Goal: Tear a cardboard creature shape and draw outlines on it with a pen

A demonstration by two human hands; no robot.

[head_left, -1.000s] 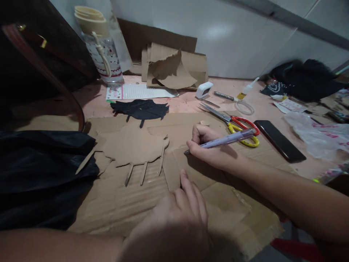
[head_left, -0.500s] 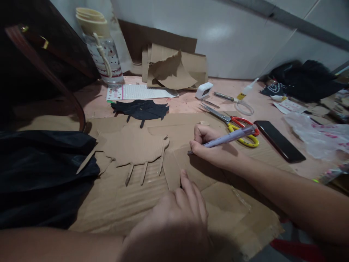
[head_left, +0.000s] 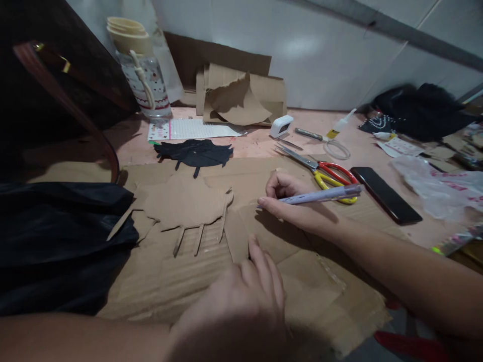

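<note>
Left hand: we see the left hand [head_left: 241, 296] resting on the cardboard [head_left: 151, 296], index finger stretched away from us; we cannot tell whether it grips anything.
Right hand: our right hand [head_left: 290, 198] pinches the pen [head_left: 317, 195].
Pen axis: crosswise over the cardboard, tip leftward, back end rightward; tip contact we cannot tell.
In the way: pen's back end overlaps the handles of the scissors [head_left: 311, 164] in our view.
Left of pen: cardboard cut-out [head_left: 181, 203].
Right: phone [head_left: 387, 195].
Beyond: black cut-out [head_left: 196, 153], then bottle [head_left: 147, 80].
</note>
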